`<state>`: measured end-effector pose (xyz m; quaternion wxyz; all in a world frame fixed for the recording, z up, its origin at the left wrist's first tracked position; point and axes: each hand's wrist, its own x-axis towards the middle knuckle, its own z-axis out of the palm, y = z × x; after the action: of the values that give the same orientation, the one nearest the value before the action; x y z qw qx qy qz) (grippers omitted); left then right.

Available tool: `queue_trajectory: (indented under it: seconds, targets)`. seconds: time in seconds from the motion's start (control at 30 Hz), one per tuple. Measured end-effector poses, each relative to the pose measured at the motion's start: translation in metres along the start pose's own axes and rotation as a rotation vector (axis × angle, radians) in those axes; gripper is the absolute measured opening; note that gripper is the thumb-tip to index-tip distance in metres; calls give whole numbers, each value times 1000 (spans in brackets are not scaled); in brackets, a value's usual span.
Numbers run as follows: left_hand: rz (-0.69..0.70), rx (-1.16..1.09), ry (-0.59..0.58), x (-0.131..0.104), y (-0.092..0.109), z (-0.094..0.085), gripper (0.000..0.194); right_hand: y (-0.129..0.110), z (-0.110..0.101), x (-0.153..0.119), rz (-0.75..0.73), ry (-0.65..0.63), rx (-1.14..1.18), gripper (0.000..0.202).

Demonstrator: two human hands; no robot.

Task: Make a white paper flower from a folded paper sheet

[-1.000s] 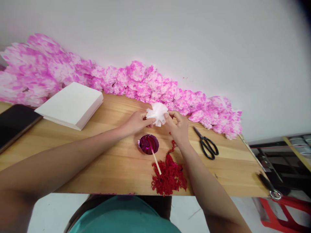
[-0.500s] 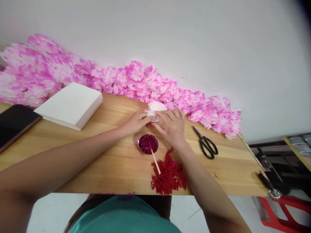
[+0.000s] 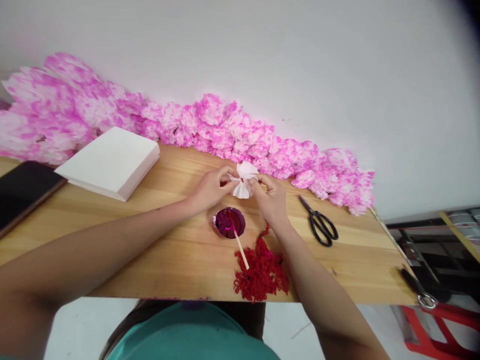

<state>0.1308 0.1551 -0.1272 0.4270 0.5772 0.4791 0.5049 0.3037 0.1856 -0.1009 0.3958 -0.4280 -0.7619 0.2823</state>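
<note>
Between my two hands is a white paper flower (image 3: pixel 243 188), pinched at its middle, with a small bit of red at the centre. My left hand (image 3: pixel 213 188) grips its left edge between thumb and fingers. On the other side, my right hand (image 3: pixel 270 197) pinches the right edge. Just below them stands a small round dish of dark magenta liquid (image 3: pixel 226 223), with a pale wooden stick (image 3: pixel 242 251) leaning out of it. The stick's end reaches over a tangled heap of red yarn (image 3: pixel 260 275).
Pink-and-white paper flowers (image 3: pixel 210 122) line the table's back along the wall. A stack of white paper (image 3: pixel 110 160) and a dark phone (image 3: pixel 26 192) lie left. Black-handled scissors (image 3: pixel 320 223) lie right. A black-handled tool (image 3: pixel 414 285) sits at the right edge, above a red stool (image 3: pixel 435 332).
My fingers have shifted to the flower's two sides. Its paper now fans out above and below, and the red centre has come into view.
</note>
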Motion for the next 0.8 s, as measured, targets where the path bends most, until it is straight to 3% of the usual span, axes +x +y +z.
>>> queue_trajectory:
  seconds: [0.27, 0.8]
  targets:
    - [52, 304, 42, -3, 6, 0, 16, -5, 3, -3, 21, -4, 79, 16]
    - [34, 404, 71, -1, 6, -4, 10, 14, 1, 4, 145, -37, 207, 17]
